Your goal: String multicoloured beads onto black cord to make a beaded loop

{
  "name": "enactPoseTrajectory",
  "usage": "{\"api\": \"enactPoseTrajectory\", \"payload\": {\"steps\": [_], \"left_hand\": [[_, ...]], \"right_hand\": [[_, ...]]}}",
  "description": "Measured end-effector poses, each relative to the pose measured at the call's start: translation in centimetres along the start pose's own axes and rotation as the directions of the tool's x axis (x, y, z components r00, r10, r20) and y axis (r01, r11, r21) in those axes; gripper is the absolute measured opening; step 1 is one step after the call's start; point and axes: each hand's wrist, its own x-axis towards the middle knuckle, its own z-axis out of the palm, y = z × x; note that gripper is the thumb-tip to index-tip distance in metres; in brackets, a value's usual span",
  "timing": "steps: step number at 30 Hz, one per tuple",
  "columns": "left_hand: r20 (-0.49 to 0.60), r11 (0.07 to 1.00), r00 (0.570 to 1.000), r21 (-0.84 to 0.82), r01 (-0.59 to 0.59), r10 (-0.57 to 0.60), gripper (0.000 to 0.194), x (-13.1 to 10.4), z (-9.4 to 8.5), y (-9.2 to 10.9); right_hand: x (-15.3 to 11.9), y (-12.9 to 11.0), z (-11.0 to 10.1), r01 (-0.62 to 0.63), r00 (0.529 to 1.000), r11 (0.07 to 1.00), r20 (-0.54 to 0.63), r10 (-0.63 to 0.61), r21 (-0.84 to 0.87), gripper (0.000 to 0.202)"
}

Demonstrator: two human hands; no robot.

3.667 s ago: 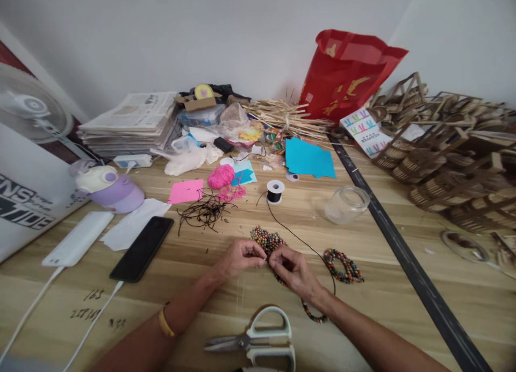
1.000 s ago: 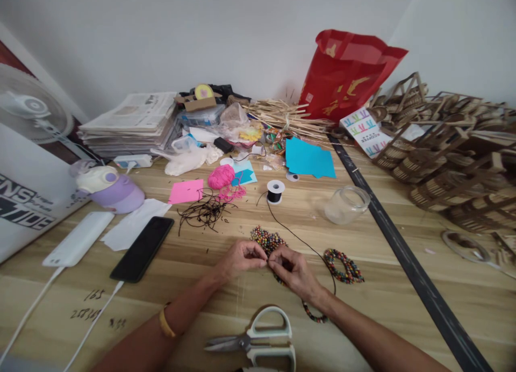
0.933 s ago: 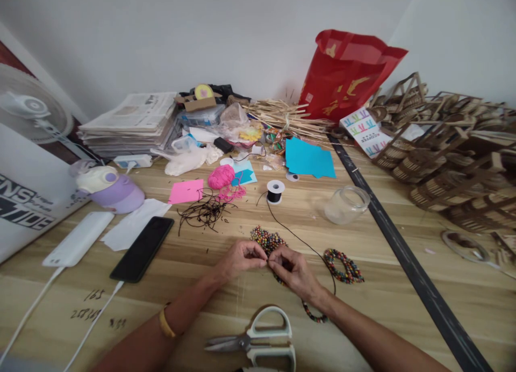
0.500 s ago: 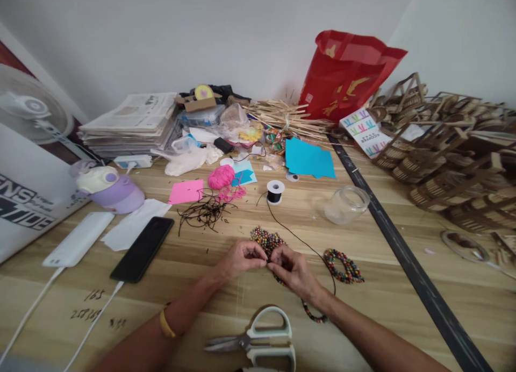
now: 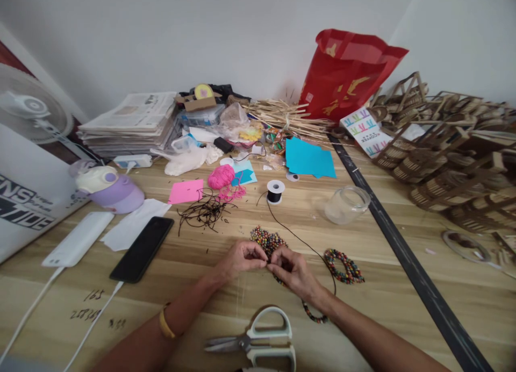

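Note:
My left hand (image 5: 244, 258) and my right hand (image 5: 293, 271) meet fingertip to fingertip, each in a pinch. A tiny dark thing shows between them, too small to name. Just behind the fingers lies a heap of multicoloured beads (image 5: 264, 237). A beaded string (image 5: 314, 314) shows below my right hand and again under the right forearm; its middle is hidden, and my right fingers appear to grip it. Black cord (image 5: 300, 237) runs from a white spool (image 5: 276, 191) to beneath that forearm. Looped bead strands (image 5: 343, 266) lie to the right.
Scissors (image 5: 258, 337) lie partly spread near the front edge. A glass jar (image 5: 346, 204) rests on its side. Black cord scraps (image 5: 205, 210), pink yarn (image 5: 221, 177) and a phone (image 5: 142, 249) are leftward. Small woven baskets (image 5: 431, 167) crowd the right; a red bag (image 5: 349, 76) stands behind.

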Motion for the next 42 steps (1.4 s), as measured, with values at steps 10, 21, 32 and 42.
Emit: {"api": "enactPoseTrajectory", "payload": {"steps": [10, 21, 32, 42], "left_hand": [[0.010, 1.000, 1.000, 0.013, -0.025, 0.025, 0.026, 0.11, -0.06, -0.18], [0.011, 1.000, 1.000, 0.025, -0.008, 0.008, 0.024, 0.06, 0.00, -0.11], [0.002, 0.998, 1.000, 0.054, 0.006, -0.006, 0.024, -0.06, -0.07, 0.29], [0.007, 1.000, 1.000, -0.003, 0.001, -0.001, 0.026, 0.03, -0.07, 0.21]], "right_hand": [[-0.03, 0.07, -0.08, -0.021, 1.000, 1.000, 0.023, 0.021, 0.013, 0.027], [0.06, -0.11, -0.08, -0.007, 1.000, 1.000, 0.027, 0.007, 0.000, 0.022], [-0.02, 0.18, -0.06, -0.006, 1.000, 1.000, 0.019, 0.006, 0.002, 0.026], [0.06, 0.02, -0.06, 0.006, 1.000, 1.000, 0.019, -0.006, -0.003, 0.026]]}}
